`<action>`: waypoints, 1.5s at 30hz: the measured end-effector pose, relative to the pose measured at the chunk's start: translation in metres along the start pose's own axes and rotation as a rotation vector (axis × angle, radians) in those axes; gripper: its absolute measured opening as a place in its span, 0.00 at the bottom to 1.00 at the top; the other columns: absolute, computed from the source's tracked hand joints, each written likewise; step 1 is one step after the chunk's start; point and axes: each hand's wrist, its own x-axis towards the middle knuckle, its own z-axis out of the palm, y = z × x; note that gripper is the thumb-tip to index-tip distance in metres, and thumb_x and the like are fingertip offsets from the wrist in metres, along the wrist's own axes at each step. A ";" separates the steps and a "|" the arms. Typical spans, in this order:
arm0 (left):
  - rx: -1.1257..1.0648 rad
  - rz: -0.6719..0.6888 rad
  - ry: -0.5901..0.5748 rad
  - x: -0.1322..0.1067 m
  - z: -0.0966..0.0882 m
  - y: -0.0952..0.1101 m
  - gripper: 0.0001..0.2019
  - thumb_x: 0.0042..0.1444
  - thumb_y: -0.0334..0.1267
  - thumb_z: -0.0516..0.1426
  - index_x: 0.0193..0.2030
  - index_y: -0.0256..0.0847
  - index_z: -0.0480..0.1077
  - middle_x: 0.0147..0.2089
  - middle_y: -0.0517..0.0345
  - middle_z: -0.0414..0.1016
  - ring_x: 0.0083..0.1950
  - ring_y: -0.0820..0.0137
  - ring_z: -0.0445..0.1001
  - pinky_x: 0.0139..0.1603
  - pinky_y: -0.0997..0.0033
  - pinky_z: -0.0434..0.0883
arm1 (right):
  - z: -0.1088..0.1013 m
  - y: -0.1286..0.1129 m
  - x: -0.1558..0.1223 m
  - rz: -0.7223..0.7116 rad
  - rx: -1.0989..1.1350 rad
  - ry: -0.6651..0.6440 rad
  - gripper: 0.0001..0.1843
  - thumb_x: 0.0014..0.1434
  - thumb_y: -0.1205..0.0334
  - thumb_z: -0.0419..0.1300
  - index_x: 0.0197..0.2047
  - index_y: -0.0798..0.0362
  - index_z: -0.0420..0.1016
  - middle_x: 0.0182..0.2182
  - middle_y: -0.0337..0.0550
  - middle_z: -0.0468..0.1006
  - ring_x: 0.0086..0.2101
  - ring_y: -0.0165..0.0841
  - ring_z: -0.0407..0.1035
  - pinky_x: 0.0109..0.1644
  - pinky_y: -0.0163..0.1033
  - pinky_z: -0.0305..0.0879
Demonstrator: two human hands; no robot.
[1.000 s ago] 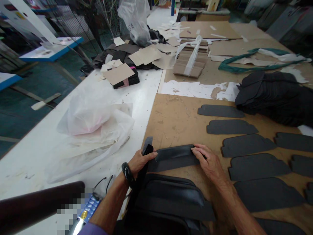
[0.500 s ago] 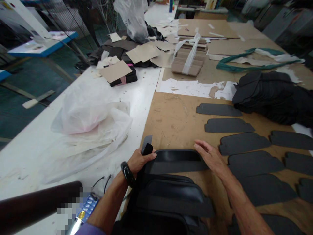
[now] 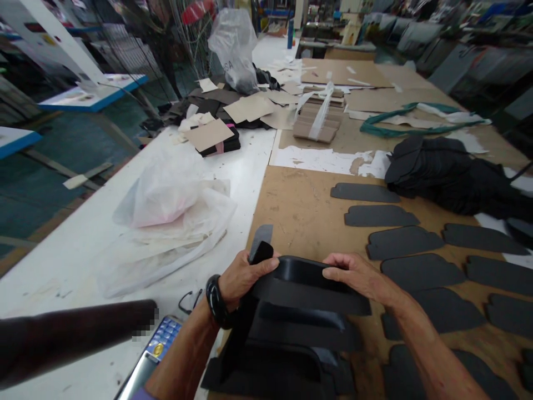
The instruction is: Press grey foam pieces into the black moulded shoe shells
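Work surface is two-part: a white-topped table [image 3: 70, 272] on the left, butted against a brown hardboard top [image 3: 300, 222]. Left hand [image 3: 245, 280], wearing a black bangle [image 3: 216, 303], is closed around one end of a curved black padded panel [image 3: 310, 289]; right hand [image 3: 353, 276] is curled over the panel's upper edge at the other end. Both hands are clamped on the same piece, well apart from each other. The panel sits just above a pile of black padded pieces [image 3: 283, 355] at the near edge of the hardboard. A grey tab [image 3: 261, 236] stands up beyond the left hand. Rows of dark grey cut shapes [image 3: 402, 243] lie flat to the right, and a heap of black fabric [image 3: 441, 178] lies beyond them. Farther along are a strapped bundle of tan card pieces [image 3: 318, 125] and a long green strip [image 3: 400, 125]. A crumpled plastic bag [image 3: 166, 194] lies on the white table. A blue-keyed device [image 3: 162, 336] sits at the near edge. A dark forearm-like shape [image 3: 70, 339] crosses the lower left corner. Blue-edged white tables [image 3: 94, 100] stand across a green floor [image 3: 70, 141].
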 end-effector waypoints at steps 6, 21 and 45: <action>0.087 0.042 -0.087 -0.019 0.002 -0.005 0.18 0.42 0.49 0.63 0.31 0.36 0.68 0.26 0.63 0.63 0.27 0.76 0.62 0.28 0.76 0.59 | 0.001 -0.013 -0.038 -0.002 -0.067 0.081 0.14 0.52 0.51 0.57 0.32 0.54 0.73 0.25 0.36 0.71 0.25 0.25 0.62 0.27 0.28 0.56; 0.531 -0.006 -0.136 -0.100 -0.014 -0.077 0.08 0.49 0.39 0.53 0.24 0.39 0.60 0.24 0.64 0.51 0.27 0.75 0.52 0.28 0.75 0.51 | 0.107 0.029 -0.117 0.020 -0.206 0.038 0.11 0.56 0.58 0.54 0.41 0.46 0.72 0.37 0.36 0.74 0.40 0.33 0.68 0.43 0.35 0.62; 0.509 -0.082 0.388 -0.152 -0.076 -0.146 0.29 0.46 0.61 0.53 0.42 0.36 0.69 0.32 0.53 0.74 0.25 0.67 0.69 0.27 0.67 0.69 | 0.187 0.049 -0.115 -0.287 -0.596 0.580 0.13 0.61 0.67 0.47 0.47 0.49 0.67 0.42 0.44 0.70 0.43 0.36 0.64 0.49 0.45 0.61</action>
